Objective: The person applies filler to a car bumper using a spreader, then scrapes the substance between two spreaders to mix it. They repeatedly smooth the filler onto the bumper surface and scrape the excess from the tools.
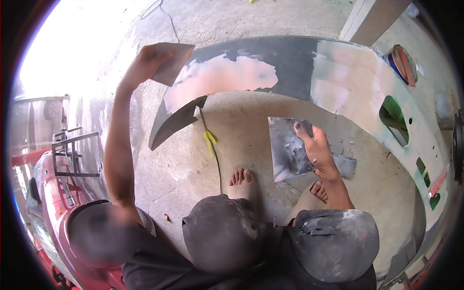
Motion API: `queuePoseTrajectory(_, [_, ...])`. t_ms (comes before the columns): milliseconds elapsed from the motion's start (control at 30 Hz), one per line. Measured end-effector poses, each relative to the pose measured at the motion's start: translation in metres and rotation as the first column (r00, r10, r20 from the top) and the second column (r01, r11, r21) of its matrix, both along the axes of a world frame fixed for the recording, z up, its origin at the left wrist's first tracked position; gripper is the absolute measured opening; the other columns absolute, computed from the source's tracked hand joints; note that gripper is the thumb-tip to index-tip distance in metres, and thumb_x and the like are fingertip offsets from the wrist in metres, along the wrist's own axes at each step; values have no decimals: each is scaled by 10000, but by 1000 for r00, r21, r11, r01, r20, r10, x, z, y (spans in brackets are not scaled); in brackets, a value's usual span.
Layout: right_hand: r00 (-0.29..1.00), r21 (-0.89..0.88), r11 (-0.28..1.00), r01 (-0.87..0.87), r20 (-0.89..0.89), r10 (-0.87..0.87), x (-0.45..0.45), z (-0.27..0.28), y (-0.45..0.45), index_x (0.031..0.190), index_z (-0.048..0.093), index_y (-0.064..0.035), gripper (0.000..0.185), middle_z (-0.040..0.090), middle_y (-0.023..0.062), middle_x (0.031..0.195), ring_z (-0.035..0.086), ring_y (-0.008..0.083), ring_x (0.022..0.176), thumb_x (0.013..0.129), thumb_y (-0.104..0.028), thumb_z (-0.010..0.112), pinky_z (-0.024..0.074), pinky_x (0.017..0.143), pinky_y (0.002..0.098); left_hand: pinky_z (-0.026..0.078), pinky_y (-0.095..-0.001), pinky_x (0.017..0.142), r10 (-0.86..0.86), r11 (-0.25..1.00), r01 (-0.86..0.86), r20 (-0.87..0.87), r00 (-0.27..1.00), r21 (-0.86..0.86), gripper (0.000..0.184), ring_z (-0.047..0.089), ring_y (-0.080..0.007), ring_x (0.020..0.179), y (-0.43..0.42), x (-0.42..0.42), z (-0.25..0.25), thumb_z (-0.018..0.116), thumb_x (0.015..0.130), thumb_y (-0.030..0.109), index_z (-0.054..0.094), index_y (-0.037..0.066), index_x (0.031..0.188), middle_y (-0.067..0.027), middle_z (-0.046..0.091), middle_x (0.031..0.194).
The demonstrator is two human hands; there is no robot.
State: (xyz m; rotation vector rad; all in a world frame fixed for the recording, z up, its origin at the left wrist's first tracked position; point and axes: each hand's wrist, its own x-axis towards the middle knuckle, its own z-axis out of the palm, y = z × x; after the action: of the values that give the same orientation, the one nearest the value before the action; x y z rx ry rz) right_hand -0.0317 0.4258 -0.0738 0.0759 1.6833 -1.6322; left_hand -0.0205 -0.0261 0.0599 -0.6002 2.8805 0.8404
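A long curved car bumper [292,67] arches in front of me, dark grey with pale pink filler patches [227,75]. My left hand [153,60] is closed on the edge of a thin, flat brown-grey plate [175,65], held over the bumper's left end. Whether that plate touches the surface I cannot tell. Inside the curve, my right hand [316,149] grips a square putty plate [287,152] smeared with grey and whitish residue. Its thumb lies on top, while the other fingers are partly hidden.
A round can [402,65] stands beyond the bumper's right side, near a post [369,19]. A cable with yellow tape [210,143] crosses the floor. Behind my right wrist lies a grey flat piece [345,166]. Left are a metal frame [75,153] and red bodywork [53,203].
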Motion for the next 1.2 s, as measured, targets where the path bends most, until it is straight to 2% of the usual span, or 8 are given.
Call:
queuePoseTrajectory(200, [1000,-13,1000,-27,-16,27,1,-12,-6,868,613,-29,398,552,-49,798,443,29,740,978,-410,642,388,642,232,519,-297,733,170,985,-168,40,985,-30,370,643,-129,782,-23,28,0,660,947,318,695,-11,1113,-76,717,917])
queuePoseTrajectory(633, [999,-22,999,-34,1,34,2,-16,-10,942,658,-29,348,579,-51,838,472,38,760,992,-372,629,408,677,232,502,-266,776,274,922,-258,-18,961,289,417,639,-110,839,-49,60,-29,699,927,359,694,-15,1110,-54,706,946])
queuePoseTrajectory(733, [999,-46,998,-35,-38,33,3,-3,-15,1084,655,-16,370,614,-15,955,515,71,857,989,-372,625,433,764,251,499,-259,780,179,982,-168,-147,973,81,405,636,-107,851,-47,61,-29,684,940,342,693,-17,1125,-40,703,955])
queuePoseTrajectory(800, [997,-76,995,-66,-48,62,2,-17,-10,1232,603,2,444,626,30,1092,531,100,956,988,-368,620,437,854,273,503,-261,798,112,952,-69,-128,985,297,371,639,-104,887,-34,44,-20,664,954,293,685,-33,1128,-39,705,974])
queuePoseTrajectory(867, [999,-63,997,-46,-5,46,4,-9,-8,1267,565,24,456,623,66,1140,533,106,984,995,-339,605,443,863,286,506,-255,756,178,948,-127,-154,972,292,354,645,-105,840,7,21,-10,673,945,272,676,-41,1111,-57,702,949])
queuePoseTrajectory(933, [977,-113,994,-8,-213,-17,6,-24,-15,1215,582,41,399,647,72,1066,546,105,930,1003,-297,586,461,822,302,507,-258,748,9,950,20,-91,996,313,359,645,-115,821,42,-7,5,679,940,266,668,-37,1132,-59,698,940])
queuePoseTrajectory(1067, [998,-146,988,-41,-62,32,4,-11,-9,1124,608,51,330,657,60,931,556,104,837,1003,-254,576,472,752,308,480,-241,782,-193,916,212,-90,977,341,378,617,-84,866,109,-57,12,683,947,300,668,-17,1151,-30,690,962])
queuePoseTrajectory(1200, [997,-162,984,-67,-41,61,2,-3,1,1054,619,55,303,652,57,868,551,104,787,1001,-240,575,472,718,319,500,-262,764,-357,925,352,7,934,143,387,632,-104,883,180,-92,33,676,957,313,671,8,1195,-53,699,983])
